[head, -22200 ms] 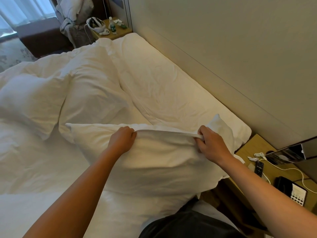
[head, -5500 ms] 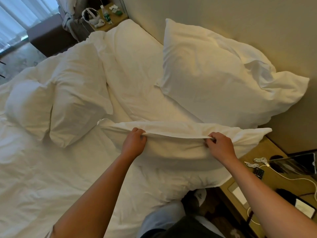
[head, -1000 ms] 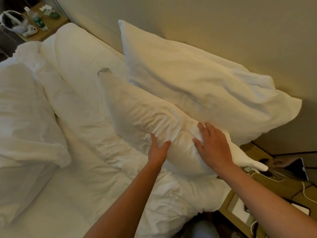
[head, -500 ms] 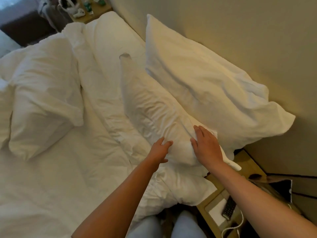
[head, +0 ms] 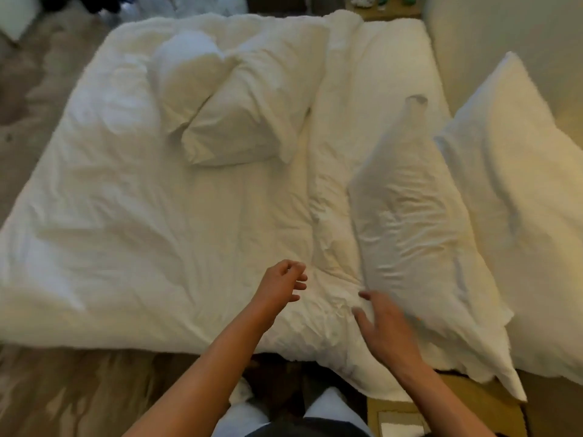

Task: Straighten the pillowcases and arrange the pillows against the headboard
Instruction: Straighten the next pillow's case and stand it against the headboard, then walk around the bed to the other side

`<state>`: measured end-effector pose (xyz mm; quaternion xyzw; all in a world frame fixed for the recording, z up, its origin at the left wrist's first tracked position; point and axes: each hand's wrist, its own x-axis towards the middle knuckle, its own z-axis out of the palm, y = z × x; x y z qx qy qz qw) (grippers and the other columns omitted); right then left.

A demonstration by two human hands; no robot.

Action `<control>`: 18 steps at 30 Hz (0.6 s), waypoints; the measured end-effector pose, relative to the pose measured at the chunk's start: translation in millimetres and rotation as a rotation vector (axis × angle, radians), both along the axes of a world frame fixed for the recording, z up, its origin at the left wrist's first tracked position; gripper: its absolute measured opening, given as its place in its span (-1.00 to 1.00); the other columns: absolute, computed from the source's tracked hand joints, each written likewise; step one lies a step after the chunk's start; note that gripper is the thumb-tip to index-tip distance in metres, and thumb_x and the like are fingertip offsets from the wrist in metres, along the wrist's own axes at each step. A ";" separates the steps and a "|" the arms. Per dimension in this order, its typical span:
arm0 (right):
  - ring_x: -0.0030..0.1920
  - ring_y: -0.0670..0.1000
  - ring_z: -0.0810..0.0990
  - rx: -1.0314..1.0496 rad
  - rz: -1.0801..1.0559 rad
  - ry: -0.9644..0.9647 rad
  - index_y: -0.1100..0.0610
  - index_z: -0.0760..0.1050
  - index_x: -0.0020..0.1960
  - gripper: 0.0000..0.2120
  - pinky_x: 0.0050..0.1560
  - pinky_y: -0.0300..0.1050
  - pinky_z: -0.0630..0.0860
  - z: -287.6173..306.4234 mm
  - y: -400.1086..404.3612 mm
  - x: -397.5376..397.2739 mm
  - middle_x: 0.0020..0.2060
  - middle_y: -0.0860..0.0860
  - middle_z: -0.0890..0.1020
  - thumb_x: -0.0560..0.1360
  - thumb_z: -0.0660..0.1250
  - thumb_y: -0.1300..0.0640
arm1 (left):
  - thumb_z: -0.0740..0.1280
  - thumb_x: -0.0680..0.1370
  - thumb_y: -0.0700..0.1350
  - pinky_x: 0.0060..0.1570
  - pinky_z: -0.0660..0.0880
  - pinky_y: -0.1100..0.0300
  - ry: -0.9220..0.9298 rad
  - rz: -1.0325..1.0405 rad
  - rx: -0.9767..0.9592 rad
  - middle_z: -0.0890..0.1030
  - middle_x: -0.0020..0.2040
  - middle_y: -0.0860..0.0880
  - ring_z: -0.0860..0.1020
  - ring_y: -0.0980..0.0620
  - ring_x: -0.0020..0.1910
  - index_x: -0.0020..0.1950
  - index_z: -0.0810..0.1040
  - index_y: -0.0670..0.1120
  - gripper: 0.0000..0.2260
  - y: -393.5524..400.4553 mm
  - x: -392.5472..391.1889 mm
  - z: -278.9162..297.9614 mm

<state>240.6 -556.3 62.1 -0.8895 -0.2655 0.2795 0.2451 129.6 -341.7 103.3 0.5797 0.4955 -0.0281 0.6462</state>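
Two white pillows stand at the right. The back pillow (head: pixel 517 190) leans on the beige headboard (head: pixel 504 26). The front pillow (head: pixel 410 222) leans on the back one, its cover creased. Two more white pillows lie on the duvet at the far middle, one (head: pixel 246 121) overlapping the other (head: pixel 183 77). My right hand (head: pixel 383 329) hovers open and blurred just left of the front pillow's near end, holding nothing. My left hand (head: pixel 282 285) hangs over the duvet with loosely curled fingers, empty.
The rumpled white duvet (head: pixel 142 231) covers the bed. A wooden nightstand (head: pixel 410 414) stands below the near pillows at the right. Another nightstand (head: pixel 388 6) with small items sits at the bed's far side. Carpet (head: pixel 63 389) runs along the near and left edges.
Both hands have come off the front pillow and pulled back toward me. The view has swung left to take in the whole bed and the two pillows on the duvet.
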 end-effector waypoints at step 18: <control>0.07 -0.21 0.60 0.156 0.703 0.290 -0.05 0.62 0.16 -0.82 0.01 -0.32 0.47 47.8 315.1 -426.5 0.03 -0.20 0.67 0.66 0.29 -0.05 | 0.27 0.64 0.07 0.05 0.66 0.05 0.080 0.899 0.010 0.73 -0.07 0.05 0.70 0.10 -0.06 0.05 0.64 0.07 -0.82 45.7 -535.8 3.0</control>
